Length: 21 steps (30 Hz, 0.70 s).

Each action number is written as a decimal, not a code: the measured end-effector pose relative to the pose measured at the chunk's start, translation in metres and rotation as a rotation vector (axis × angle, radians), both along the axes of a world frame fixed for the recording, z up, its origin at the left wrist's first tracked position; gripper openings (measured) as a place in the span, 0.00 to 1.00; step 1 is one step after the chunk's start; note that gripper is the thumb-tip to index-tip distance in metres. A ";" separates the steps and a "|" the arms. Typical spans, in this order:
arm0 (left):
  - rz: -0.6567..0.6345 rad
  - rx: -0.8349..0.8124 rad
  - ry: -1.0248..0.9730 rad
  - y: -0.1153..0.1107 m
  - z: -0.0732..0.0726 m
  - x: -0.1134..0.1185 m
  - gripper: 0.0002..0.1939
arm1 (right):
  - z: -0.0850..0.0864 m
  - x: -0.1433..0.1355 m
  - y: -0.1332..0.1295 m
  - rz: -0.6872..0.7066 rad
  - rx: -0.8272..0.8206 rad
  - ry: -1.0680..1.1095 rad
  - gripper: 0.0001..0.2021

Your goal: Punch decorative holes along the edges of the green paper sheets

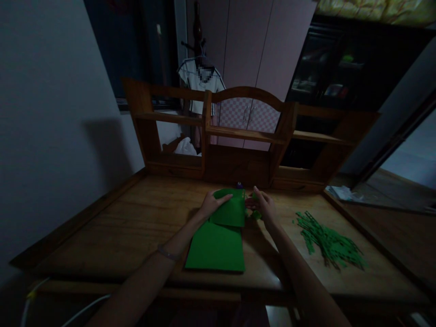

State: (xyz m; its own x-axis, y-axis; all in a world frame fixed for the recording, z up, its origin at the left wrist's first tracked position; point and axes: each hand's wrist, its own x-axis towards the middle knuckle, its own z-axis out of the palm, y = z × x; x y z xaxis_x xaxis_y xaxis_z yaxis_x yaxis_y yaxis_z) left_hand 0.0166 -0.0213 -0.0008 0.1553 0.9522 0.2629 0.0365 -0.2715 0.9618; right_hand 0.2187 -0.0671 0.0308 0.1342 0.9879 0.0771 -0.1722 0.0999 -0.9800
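Note:
My left hand [211,203] grips a green sheet [229,210], its thumb lying on top and the fingers hidden underneath. A row of small marks or holes runs near the sheet's upper right corner. Under it, flat on the desk, lies a larger stack of green sheets [216,247]. My right hand [265,206] is just off the right edge of the held sheet. Between its thumb and fingers shows a small green scrap [255,196], partly hidden. More green bits [256,215] are just below those fingers.
A loose pile of green cut strips [329,243] lies on the right of the wooden desk [136,218]. A small dark purple object [240,185] stands behind the sheet. Along the back rises a wooden shelf unit [245,131]. A white cable [85,309] hangs at the front left.

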 end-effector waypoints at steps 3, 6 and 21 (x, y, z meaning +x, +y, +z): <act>-0.008 0.003 -0.013 0.000 0.000 0.000 0.18 | 0.003 0.000 -0.004 -0.013 -0.001 -0.062 0.21; -0.029 -0.018 -0.038 -0.001 0.001 0.001 0.18 | 0.004 -0.001 -0.005 -0.011 0.025 -0.098 0.21; 0.033 -0.087 -0.078 -0.010 0.013 0.000 0.17 | -0.001 0.002 -0.004 -0.004 0.135 -0.119 0.21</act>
